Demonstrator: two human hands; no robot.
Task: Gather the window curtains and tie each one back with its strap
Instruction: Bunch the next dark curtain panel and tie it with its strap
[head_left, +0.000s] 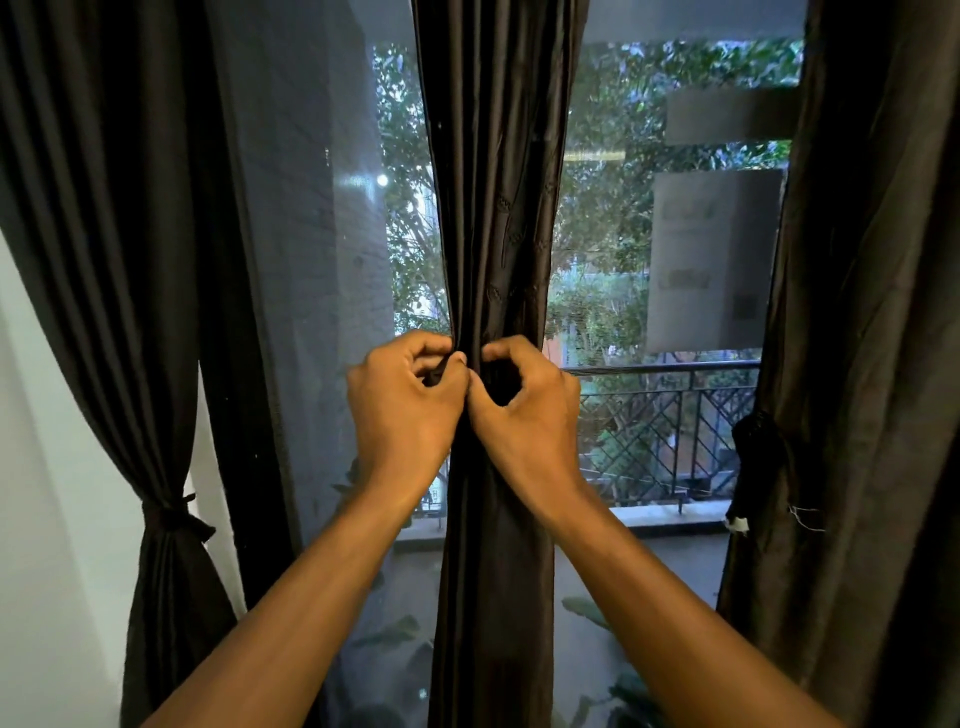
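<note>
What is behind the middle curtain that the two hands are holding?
Behind the middle curtain are the window glass, trees and a balcony railing outside. Whatever lies directly behind the curtain is covered.

Middle curtain (496, 234) under my fingers: dark brown cloth, faint satin sheen, stitched motifs. Left curtain (104, 234): dark, matt pleated cloth; fabric tie (174, 517) of the same. Window pane (332, 218): glossy glass. Balcony railing (670, 415): dark metal.

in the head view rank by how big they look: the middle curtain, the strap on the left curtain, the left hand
1. middle curtain, largest by far
2. left hand, though nearness to the camera inflates it
3. strap on the left curtain, smallest
</note>
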